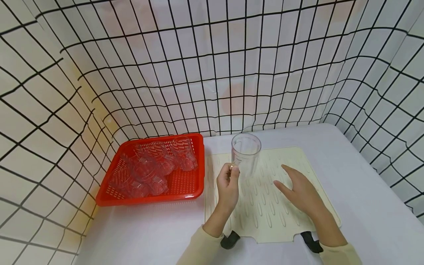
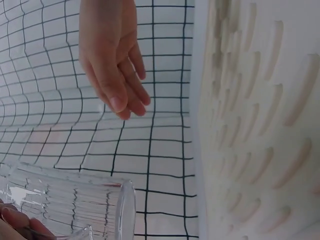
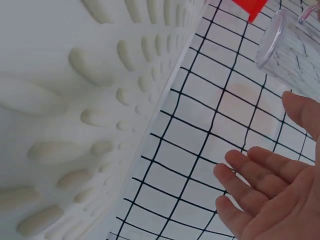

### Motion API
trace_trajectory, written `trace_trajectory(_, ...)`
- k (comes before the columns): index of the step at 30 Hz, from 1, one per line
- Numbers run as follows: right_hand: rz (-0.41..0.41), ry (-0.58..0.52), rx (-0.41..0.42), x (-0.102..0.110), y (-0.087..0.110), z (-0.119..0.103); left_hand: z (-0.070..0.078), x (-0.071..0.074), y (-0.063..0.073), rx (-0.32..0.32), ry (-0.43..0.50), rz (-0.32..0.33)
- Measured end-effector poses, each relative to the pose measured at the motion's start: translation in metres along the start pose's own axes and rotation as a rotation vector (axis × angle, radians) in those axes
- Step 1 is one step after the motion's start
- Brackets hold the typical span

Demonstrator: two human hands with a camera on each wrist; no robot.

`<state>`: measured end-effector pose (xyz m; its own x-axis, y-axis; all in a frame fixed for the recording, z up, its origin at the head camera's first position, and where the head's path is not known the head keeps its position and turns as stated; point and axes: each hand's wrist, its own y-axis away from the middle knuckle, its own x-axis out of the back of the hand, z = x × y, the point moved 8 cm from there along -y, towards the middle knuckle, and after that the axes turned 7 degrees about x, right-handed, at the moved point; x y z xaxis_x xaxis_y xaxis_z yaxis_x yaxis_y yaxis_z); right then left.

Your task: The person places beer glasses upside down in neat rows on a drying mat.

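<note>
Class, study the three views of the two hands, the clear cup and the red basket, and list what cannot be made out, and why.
- How many clear cups lie in the red basket: head view, they overlap and are transparent.
- The left hand grip on the upright cup: left wrist view, cut off by the bottom edge; only fingertips show.
- Whether the right hand touches the ridged mat: no view settles it.
- The dark wrist straps: partly hidden by sleeves.

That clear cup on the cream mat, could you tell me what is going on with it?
A person's left hand holds the clear cup by its handle, with the cup upright on the ribbed cream mat. The right hand rests open on the mat beside it, its fingers straight and holding nothing. To the left, a red basket holds more clear cups.
</note>
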<state>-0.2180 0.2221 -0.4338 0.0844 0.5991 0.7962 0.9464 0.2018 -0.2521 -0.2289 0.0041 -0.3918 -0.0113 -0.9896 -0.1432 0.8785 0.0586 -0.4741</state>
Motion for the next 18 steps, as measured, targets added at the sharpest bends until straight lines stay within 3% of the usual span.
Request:
trace_trajectory(7, 0.027, -0.069, 0.030, -0.001, -0.003, -0.008, -0.002, -0.002, -0.001, 0.020, 0.083, -0.028)
trace_trajectory(14, 0.013, -0.147, 0.048, -0.008, -0.005, -0.016, -0.005, -0.001, 0.000, 0.051, 0.105, -0.041)
trace_trajectory(18, 0.004, -0.193, 0.056, -0.010, -0.007, -0.023, -0.003, -0.001, 0.000, 0.036, 0.112, -0.049)
